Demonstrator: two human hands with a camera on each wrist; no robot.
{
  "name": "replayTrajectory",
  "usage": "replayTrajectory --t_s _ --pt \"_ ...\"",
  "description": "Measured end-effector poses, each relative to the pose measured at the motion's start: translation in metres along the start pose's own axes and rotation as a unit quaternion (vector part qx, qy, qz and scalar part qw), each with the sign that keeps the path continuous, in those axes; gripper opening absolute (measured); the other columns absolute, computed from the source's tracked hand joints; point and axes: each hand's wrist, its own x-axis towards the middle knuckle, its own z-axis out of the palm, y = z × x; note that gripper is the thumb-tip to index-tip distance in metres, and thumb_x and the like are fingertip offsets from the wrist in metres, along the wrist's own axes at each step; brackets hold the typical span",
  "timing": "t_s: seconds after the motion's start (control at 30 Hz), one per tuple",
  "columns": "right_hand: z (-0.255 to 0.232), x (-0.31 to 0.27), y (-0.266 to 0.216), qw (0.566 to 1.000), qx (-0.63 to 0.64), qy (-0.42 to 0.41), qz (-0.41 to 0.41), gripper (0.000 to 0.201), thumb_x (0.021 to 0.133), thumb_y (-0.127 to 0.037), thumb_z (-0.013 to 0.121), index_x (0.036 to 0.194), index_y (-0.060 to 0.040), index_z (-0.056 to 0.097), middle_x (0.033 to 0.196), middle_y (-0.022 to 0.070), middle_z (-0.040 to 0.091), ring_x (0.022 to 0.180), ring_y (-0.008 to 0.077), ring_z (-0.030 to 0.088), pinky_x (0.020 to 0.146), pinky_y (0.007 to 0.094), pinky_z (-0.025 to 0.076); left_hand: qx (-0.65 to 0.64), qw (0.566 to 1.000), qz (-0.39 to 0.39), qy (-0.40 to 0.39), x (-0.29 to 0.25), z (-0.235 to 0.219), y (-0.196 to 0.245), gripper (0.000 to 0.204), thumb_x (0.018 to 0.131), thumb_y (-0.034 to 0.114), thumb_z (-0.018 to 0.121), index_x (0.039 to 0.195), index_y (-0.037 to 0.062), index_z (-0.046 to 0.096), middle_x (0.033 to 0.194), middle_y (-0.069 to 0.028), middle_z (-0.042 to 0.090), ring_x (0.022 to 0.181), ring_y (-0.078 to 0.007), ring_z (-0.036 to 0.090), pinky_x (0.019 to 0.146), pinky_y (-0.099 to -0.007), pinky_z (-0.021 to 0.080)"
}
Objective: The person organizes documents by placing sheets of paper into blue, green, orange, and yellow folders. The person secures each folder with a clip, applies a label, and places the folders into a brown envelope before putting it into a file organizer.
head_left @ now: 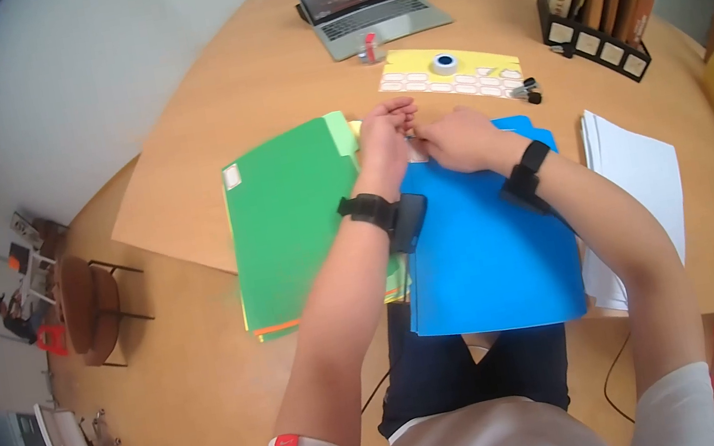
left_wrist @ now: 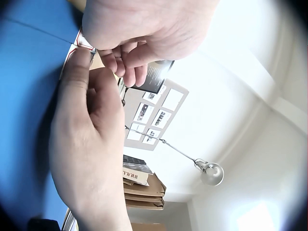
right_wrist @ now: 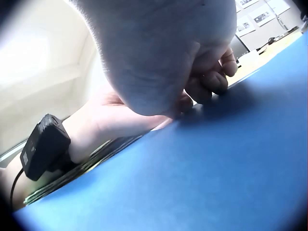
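A stack of blue folders (head_left: 490, 239) lies in front of the person, reaching past the near desk edge. At its far left corner is a white label (head_left: 417, 152); a red border shows on the label (left_wrist: 71, 57) in the left wrist view. The right hand (head_left: 461, 139) pinches the label at the folder edge, thumb on top and index finger curled under. Close beside it, the left hand (head_left: 384, 148) has its fingers curled; its thumb is hidden, so I cannot tell whether it grips the label. Green folders (head_left: 296, 223) lie under the left forearm.
Beyond the hands lies a yellow sheet of labels (head_left: 407, 66) with a round white roll (head_left: 444, 64) on it. Black binder clips (head_left: 528, 90) are near its right end. White papers (head_left: 639, 178) lie right, a laptop (head_left: 372, 20) and a file rack (head_left: 594, 41) behind.
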Motion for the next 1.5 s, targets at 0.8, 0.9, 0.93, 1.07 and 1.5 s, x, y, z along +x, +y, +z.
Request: replayTrajectory --t_s 0.8,0.9,0.93,1.07,1.5 --pt "0.011 -0.228 0.19 0.737 0.519 0.311 0.301 0.037 0.104 -0.036 0.056 0.077 -0.0105 0.058 0.062 -0.011 0.036 0.055 0.0022 0.03 0.05 0.0232 0.022 0.006 0.999 0.03 0.009 0.032 -0.01 0.064 0.026 0.099 0.006 0.058 0.123 -0.003 0.058 0.113 -0.0126 0.064 0.095 -0.0205 0.062 0.092 -0.0318 0.052" --pt "0.01 -0.227 0.191 0.751 0.507 0.31 0.287 0.037 0.105 -0.035 0.056 0.078 -0.0092 0.06 0.062 -0.0108 0.036 0.057 0.0021 0.031 0.052 0.0226 0.023 0.331 0.932 0.141 0.042 0.021 -0.034 0.111 0.027 0.096 0.016 0.067 0.119 0.0006 0.063 0.112 -0.0097 0.066 0.099 -0.017 0.062 0.09 -0.0304 0.05" --pt "0.008 -0.227 0.187 0.751 0.51 0.308 0.286 0.037 0.105 -0.034 0.055 0.078 -0.0088 0.06 0.062 -0.0107 0.036 0.058 0.0021 0.031 0.053 0.0225 0.023 0.443 0.884 0.146 0.016 0.023 -0.061 0.125 0.033 0.094 0.022 0.071 0.119 0.0018 0.064 0.113 -0.0094 0.067 0.102 -0.0175 0.063 0.091 -0.0319 0.051" --pt "0.005 -0.226 0.176 0.746 0.506 0.32 0.291 0.037 0.105 -0.034 0.055 0.078 -0.0083 0.06 0.062 -0.0105 0.036 0.057 0.0022 0.031 0.052 0.0229 0.023 0.681 0.732 0.027 -0.006 -0.004 -0.147 0.168 0.05 0.086 0.036 0.081 0.119 0.0023 0.064 0.113 -0.0103 0.068 0.107 -0.0213 0.064 0.093 -0.0369 0.052" --pt "0.014 -0.226 0.19 0.76 0.496 0.313 0.281 0.037 0.104 -0.033 0.056 0.081 -0.0053 0.064 0.064 -0.0082 0.043 0.06 0.0037 0.036 0.054 0.0232 0.026 0.617 0.777 0.048 0.12 -0.039 -0.191 0.229 0.035 0.088 0.03 0.079 0.108 0.0054 0.065 0.101 -0.0059 0.068 0.096 -0.0156 0.062 0.086 -0.0325 0.048"
